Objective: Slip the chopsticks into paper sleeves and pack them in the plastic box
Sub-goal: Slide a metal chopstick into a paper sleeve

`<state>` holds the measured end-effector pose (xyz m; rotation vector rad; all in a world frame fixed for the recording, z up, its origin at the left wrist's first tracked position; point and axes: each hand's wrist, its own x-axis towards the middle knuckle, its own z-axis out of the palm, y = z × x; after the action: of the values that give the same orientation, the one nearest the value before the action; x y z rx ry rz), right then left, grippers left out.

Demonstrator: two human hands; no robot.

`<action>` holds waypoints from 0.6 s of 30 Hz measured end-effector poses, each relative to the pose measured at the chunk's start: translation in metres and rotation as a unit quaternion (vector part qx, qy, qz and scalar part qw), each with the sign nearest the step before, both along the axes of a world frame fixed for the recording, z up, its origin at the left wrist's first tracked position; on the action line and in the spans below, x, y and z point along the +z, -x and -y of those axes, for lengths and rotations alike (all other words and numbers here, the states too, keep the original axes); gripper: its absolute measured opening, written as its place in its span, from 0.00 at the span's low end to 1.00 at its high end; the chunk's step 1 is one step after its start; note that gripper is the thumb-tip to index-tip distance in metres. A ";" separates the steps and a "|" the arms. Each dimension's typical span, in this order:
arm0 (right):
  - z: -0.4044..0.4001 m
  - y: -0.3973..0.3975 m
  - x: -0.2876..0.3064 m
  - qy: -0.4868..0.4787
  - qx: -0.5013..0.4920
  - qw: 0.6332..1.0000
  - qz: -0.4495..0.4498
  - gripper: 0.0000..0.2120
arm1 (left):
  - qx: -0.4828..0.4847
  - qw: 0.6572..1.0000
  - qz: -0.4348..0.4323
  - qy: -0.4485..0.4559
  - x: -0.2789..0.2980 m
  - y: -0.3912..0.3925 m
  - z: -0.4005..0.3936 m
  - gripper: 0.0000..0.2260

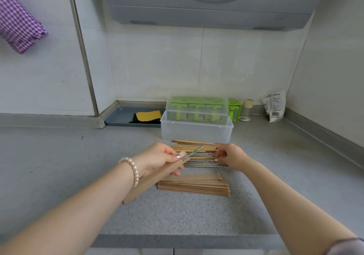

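My left hand (159,159) grips a brown paper sleeve (151,183) that slants down to the left, with a metal chopstick (194,152) sticking out of its upper end. My right hand (229,156) reaches into the row of loose chopsticks (197,148), wooden ones behind and steel ones in front, and pinches the ends of the steel ones (202,164). A stack of flat paper sleeves (195,185) lies just in front of the chopsticks. The clear plastic box (197,130) stands open behind them, its lid (197,105) tipped up at the back.
A green holder (234,107) stands behind the box. A blue tray (122,116) with a yellow-and-black sponge (147,116) lies at the back left. A small jar (247,108) and a white packet (274,105) stand in the back right corner. Purple checked cloth (17,22) hangs upper left.
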<state>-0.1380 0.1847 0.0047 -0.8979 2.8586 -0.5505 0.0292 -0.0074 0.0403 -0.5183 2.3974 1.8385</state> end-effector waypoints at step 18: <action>-0.003 -0.003 0.004 0.028 0.025 0.999 -0.023 0.07 | -0.042 0.998 0.034 0.044 -0.004 0.005 -0.011 0.09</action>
<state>-0.1346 0.1878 0.0091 -0.9992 2.8656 -0.6168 0.0241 0.0037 0.0359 -0.4715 2.4260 1.6610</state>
